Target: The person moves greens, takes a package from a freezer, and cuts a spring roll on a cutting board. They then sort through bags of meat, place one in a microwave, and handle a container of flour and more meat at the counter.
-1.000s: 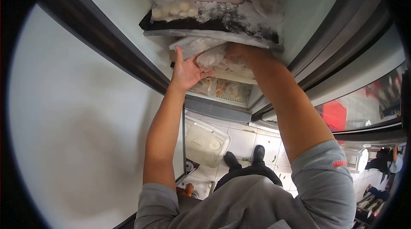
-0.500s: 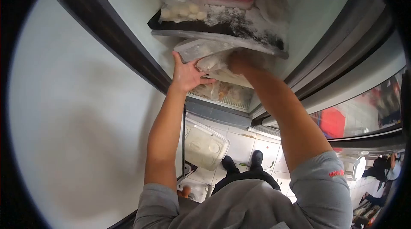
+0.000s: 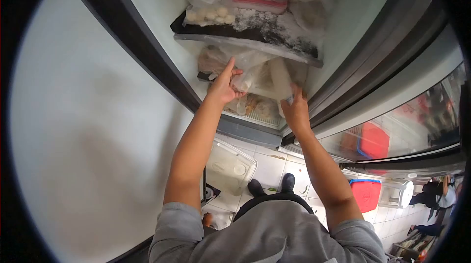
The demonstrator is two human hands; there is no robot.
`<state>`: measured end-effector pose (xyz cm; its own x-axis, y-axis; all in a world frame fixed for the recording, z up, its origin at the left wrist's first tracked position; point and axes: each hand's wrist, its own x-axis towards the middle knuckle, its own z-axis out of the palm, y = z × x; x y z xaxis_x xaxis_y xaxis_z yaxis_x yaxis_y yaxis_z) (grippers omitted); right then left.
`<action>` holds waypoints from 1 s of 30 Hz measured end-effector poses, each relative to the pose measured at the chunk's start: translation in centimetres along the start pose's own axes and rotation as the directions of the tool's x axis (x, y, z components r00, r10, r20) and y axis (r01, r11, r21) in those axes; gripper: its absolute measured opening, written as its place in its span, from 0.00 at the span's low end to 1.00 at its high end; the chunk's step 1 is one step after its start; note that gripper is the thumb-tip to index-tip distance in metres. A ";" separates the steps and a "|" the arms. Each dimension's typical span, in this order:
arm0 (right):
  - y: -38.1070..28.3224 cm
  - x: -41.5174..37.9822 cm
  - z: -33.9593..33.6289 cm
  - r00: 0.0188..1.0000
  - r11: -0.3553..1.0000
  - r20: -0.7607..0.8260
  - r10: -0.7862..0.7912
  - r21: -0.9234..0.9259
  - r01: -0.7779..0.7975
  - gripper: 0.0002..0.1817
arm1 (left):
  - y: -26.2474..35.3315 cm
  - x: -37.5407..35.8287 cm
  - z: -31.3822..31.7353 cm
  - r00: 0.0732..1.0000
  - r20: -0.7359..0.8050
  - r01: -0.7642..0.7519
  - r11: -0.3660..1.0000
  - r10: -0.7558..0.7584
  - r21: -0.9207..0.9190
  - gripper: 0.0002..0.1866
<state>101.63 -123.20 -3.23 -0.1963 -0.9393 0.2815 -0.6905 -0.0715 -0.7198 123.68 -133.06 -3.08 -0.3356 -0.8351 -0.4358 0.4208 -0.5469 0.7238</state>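
Both my hands reach into an open freezer, below a frosted shelf. My left hand [image 3: 225,88] has its fingers curled at a clear plastic bag [image 3: 252,69] with pale contents, its thumb pointing up. To the right, my right hand [image 3: 296,108] grips the near end of a long whitish package [image 3: 279,77], which slants back into the compartment. A brownish bagged item [image 3: 212,59] lies behind and left of my left hand. Beneath both hands, bagged food [image 3: 262,107] sits in the lower compartment. The plastic partly hides what each bag contains.
Above, the frosted shelf [image 3: 245,41] carries a bag of white balls [image 3: 211,15] and zip bags [image 3: 257,0]. The freezer door [image 3: 98,115] stands open at left. A pale plastic lid or bin [image 3: 230,165] is on the tiled floor. Other people [image 3: 436,194] are at far right.
My right hand has come out from deep in the compartment, bringing the whitish package forward. My left hand has moved right and its spread fingers have curled at the bag. The brownish item is now uncovered.
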 end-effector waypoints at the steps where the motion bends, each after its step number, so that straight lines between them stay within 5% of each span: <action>1: 0.4 0.0 -0.1 1.000 1.000 0.000 -0.002 0.002 0.002 0.28 | 0.1 0.1 0.7 0.994 -0.106 -0.028 1.000 0.026 -0.010 0.36; 2: 1.2 0.2 -0.3 0.972 0.919 0.137 0.189 0.324 -0.224 0.27 | 0.1 0.0 1.3 0.976 -0.211 -0.056 0.998 0.051 -0.015 0.33; 3: 1.8 0.3 -0.7 0.895 0.692 0.321 0.309 0.570 -0.443 0.27 | -0.2 0.1 1.2 0.976 -0.209 -0.061 0.998 0.057 -0.013 0.33; 4: 1.7 0.1 -1.6 0.899 0.694 0.317 0.304 0.573 -0.437 0.27 | -0.8 0.8 0.7 0.978 -0.165 -0.129 0.992 0.127 0.000 0.30; 6: 1.2 -2.2 -3.9 0.727 0.318 0.597 0.339 0.654 -0.686 0.28 | -2.0 0.9 0.7 0.974 -0.120 -0.195 0.981 0.195 0.008 0.26; 8: 3.9 -6.0 -4.3 0.562 0.086 0.802 0.202 0.557 -0.826 0.25 | -3.7 0.1 1.4 0.953 -0.149 -0.252 0.964 0.263 0.088 0.22; 13: 6.9 -13.7 -6.2 0.376 -0.037 0.922 0.091 0.380 -0.924 0.25 | -6.0 -2.6 1.0 0.986 -0.083 -0.137 0.987 0.144 0.079 0.25; 19: 11.1 -16.5 -5.6 0.345 0.062 0.937 0.051 0.342 -0.938 0.25 | -12.1 -10.0 3.4 0.992 -0.053 -0.112 0.994 0.113 0.006 0.29; 21: 12.8 -15.8 -4.6 0.360 0.014 0.932 0.048 0.360 -0.933 0.32 | -16.2 -12.5 5.5 0.973 -0.079 -0.218 0.976 0.217 0.003 0.32; 23: 12.6 -15.6 -4.3 0.395 0.094 0.918 -0.027 0.396 -0.914 0.29 | -20.3 -15.6 9.5 0.935 -0.226 -0.284 0.959 0.272 -0.020 0.33; 25: 12.6 -15.4 -4.9 0.488 -0.026 0.870 -0.062 0.488 -0.873 0.24 | -27.2 -17.5 12.6 0.815 -0.394 -0.417 0.902 0.424 0.110 0.33; 30: 13.9 -17.3 -6.3 0.348 -0.004 0.881 -0.319 0.366 -0.930 0.31 | -32.2 -21.8 17.6 0.626 -0.617 -0.385 0.877 0.477 0.288 0.30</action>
<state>91.07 -105.79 -14.12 0.7657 -0.6002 -0.2312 0.4405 0.7513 -0.4914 102.62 -96.23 -7.50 0.5109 -0.8201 -0.2575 0.2557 -0.1410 0.9564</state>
